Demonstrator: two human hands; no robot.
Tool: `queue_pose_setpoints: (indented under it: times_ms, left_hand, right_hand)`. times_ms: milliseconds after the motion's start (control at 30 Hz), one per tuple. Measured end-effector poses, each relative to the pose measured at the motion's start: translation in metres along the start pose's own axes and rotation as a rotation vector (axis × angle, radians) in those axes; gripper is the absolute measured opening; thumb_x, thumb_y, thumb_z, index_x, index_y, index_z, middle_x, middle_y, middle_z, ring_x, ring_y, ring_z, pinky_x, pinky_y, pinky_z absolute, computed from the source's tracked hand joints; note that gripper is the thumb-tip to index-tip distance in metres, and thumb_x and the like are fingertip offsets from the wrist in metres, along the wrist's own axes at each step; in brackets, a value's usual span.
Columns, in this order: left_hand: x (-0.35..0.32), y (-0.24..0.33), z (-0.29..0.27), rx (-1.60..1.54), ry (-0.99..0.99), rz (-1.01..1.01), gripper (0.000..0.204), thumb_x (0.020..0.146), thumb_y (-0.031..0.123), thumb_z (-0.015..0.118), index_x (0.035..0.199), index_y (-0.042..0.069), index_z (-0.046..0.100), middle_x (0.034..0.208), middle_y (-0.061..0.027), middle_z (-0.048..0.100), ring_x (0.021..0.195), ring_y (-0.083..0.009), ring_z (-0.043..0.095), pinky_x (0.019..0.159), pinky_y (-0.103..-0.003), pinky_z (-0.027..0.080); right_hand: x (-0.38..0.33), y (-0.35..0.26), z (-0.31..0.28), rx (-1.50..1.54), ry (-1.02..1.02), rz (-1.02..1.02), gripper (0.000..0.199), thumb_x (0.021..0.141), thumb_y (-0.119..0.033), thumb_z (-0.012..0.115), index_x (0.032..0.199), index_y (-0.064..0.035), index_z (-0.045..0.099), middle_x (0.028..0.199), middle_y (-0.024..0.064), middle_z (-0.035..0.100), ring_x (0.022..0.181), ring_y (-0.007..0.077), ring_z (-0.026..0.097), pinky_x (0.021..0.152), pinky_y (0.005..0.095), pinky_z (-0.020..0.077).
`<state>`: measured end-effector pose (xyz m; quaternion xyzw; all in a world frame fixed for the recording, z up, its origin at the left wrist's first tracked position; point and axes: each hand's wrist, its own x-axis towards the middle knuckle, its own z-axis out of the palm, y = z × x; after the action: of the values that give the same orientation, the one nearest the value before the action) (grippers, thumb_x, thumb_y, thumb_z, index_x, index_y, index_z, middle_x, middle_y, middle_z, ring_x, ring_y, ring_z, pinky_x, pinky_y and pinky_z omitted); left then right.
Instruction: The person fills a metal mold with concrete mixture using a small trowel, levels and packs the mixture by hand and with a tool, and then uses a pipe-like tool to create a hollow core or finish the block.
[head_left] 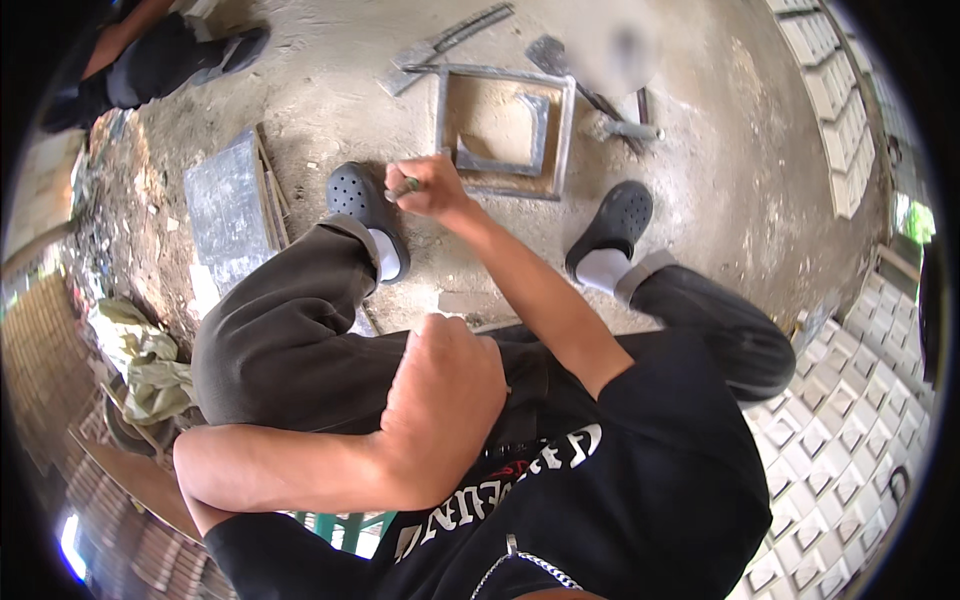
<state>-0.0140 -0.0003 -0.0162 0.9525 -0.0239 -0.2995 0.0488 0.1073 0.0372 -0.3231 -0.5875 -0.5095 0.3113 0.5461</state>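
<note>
My right hand (pixel 430 188) reaches forward over the floor between my feet, fingers curled round a short, slim greenish-grey piece (pixel 402 188). Its kind I cannot make out. Just beyond that hand lies a rectangular dark metal frame (pixel 568 130) with pale powdery material inside. A smaller angled metal piece (pixel 540 140) rests within the frame. My left hand (pixel 448 385) is held close above my lap, bent at the wrist with its knuckles forward. It looks closed; its fingertips and anything in them are hidden.
Beyond the frame lie a long flat metal tool (pixel 440 48), a dark-bladed tool (pixel 546 55) and a grey cylindrical piece (pixel 635 130). Stacked dark boards (pixel 235 200) are at the left. Another person's leg (pixel 150 75) shows far left. Patterned pale blocks (pixel 830 440) line the right.
</note>
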Motion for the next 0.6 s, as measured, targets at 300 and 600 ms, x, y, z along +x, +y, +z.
queue_pose_setpoints:
  times_ms: [300, 600]
  left_hand:
    - [0.002, -0.002, -0.007, -0.014, -0.029, -0.019, 0.043, 0.069, 0.051, 0.076, 0.077, 0.012, 0.059, 0.069, 0.0007, 0.055, 0.076, -0.0146, 0.055, 0.075, -0.030, 0.040]
    - [0.009, -0.003, -0.016, -0.070, -0.081, 0.008, 0.045, 0.071, 0.053, 0.075, 0.079, 0.011, 0.060, 0.072, -0.0009, 0.057, 0.078, -0.0152, 0.056, 0.074, -0.031, 0.039]
  right_hand:
    - [0.010, -0.026, 0.005, -0.119, 0.090, -0.253, 0.016, 0.076, -0.022, 0.065, 0.063, -0.0130, 0.066, 0.059, 0.0014, 0.067, 0.044, 0.0191, 0.059, 0.042, 0.0348, 0.0459]
    - [0.012, -0.038, -0.002, -0.148, 0.160, -0.309, 0.028, 0.083, -0.018, 0.059, 0.056, -0.0116, 0.061, 0.048, 0.0044, 0.057, 0.040, 0.0196, 0.053, 0.040, 0.0363, 0.0401]
